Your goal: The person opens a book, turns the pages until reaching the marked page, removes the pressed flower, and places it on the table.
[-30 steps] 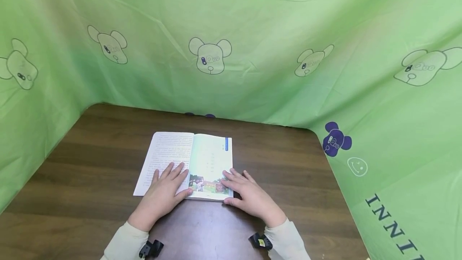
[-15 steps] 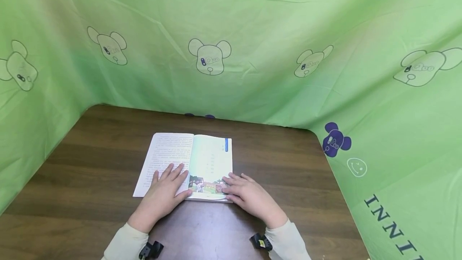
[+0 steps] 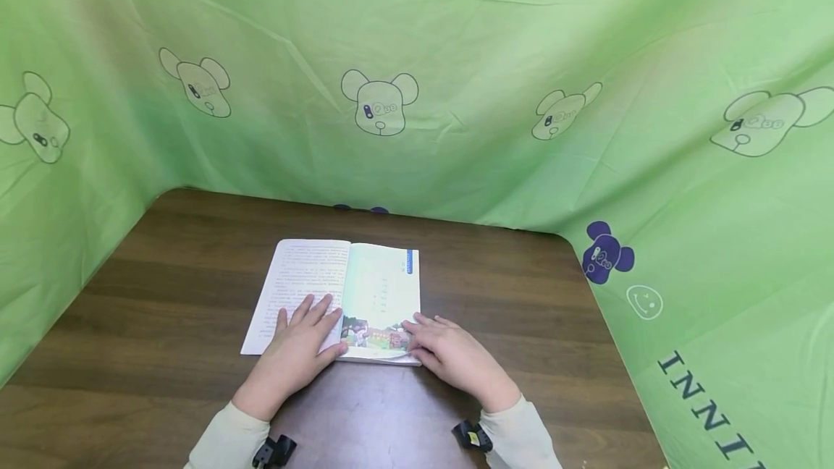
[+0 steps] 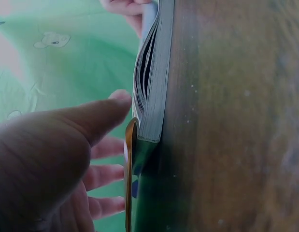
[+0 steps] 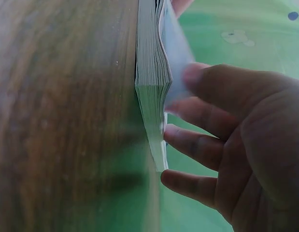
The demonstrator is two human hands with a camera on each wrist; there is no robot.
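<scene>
An open book lies on the brown table, with dense text on its left page and a coloured picture low on the right one. My left hand rests flat on the left page, fingers spread, its thumb by the spine. At the lower right corner, my right hand pinches the top page between thumb and index finger. That page bends up off the stack in the right wrist view, while the other fingertips touch the book's side edge.
Wooden table surrounds the book. Green cloth printed with bear heads hangs along the back and both sides. Each wrist carries a small black camera, one at the left cuff and one at the right.
My right hand has drawn its thumb and fingers together at the right page's lower corner, and that corner has curled up. The left hand stays in place.
</scene>
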